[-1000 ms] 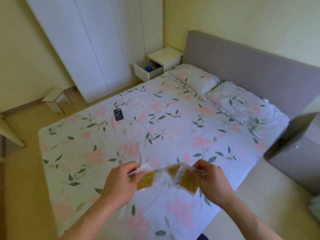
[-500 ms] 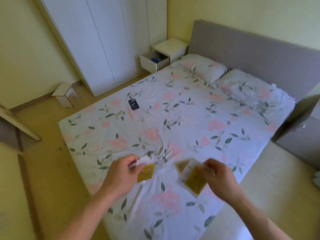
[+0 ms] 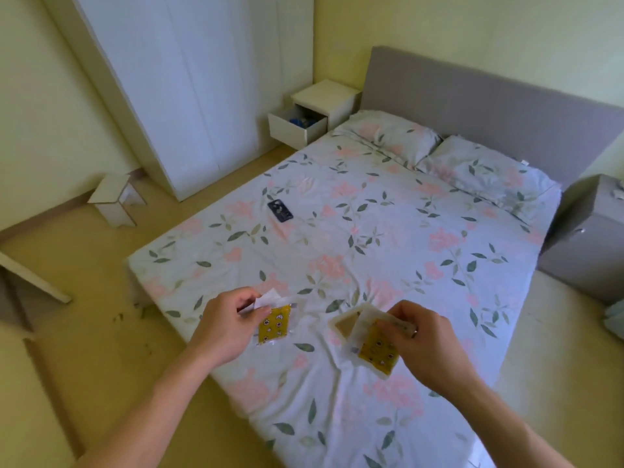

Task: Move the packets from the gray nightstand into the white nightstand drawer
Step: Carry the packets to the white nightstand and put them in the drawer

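My left hand (image 3: 225,327) pinches a clear packet with a yellow patterned insert (image 3: 274,325) and a white slip behind it. My right hand (image 3: 423,337) grips a small bundle of packets (image 3: 373,346), one yellow-patterned in front and a tan one behind. Both hands hover over the foot of the bed. The white nightstand (image 3: 327,96) stands far off at the bed's left head corner, its drawer (image 3: 293,127) pulled open with blue things inside. The gray nightstand (image 3: 587,238) is at the right edge of the view.
A floral-sheeted bed (image 3: 354,238) with two pillows fills the middle; a dark phone (image 3: 280,211) lies on it. A white wardrobe (image 3: 189,79) lines the left wall, a small white stool (image 3: 116,197) stands on the floor beside it, and a white table edge (image 3: 30,275) juts in at left.
The view has swung left along the foot of the bed, bringing more floor and the gray nightstand into sight. Both hands still hold their packets in the same way.
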The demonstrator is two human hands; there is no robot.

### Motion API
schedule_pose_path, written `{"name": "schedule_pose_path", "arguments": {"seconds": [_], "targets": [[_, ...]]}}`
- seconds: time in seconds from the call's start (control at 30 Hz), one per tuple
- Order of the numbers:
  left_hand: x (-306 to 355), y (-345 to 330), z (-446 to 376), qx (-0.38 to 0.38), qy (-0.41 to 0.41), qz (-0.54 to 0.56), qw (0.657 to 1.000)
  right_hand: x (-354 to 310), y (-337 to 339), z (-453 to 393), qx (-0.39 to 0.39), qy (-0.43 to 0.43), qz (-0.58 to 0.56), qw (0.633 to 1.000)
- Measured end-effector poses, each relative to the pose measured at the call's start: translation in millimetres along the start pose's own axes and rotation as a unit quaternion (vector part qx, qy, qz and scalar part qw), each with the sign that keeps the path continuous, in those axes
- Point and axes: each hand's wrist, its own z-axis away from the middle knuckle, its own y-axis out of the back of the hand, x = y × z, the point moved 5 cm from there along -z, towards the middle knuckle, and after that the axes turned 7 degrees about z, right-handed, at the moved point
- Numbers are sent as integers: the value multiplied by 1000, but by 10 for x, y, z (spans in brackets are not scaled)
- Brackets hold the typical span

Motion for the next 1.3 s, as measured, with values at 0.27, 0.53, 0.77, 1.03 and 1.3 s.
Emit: {"name": "schedule_pose_path", "arguments": {"seconds": [0.27, 0.53, 0.77, 1.03, 1.3], "targets": [[-609, 1667, 11, 36, -14, 5, 999, -1566, -1027, -47, -30, 50, -12, 998], [-774, 2423, -445, 14, -38, 11, 999, -2035, -1469, -240, 11, 12, -15, 1000], [-1192, 3169, -1179, 24, -14, 30, 999, -2716, -1887, -1027, 5, 16, -24, 1000], [-1912, 4469, -1972, 82, 54, 14, 995, -4223, -2854, -2353, -51, 78, -50, 994], [-2792, 5822, -2722, 144, 83, 55, 985, -5865, -3841, -3250, -92, 157, -26, 983]]}}
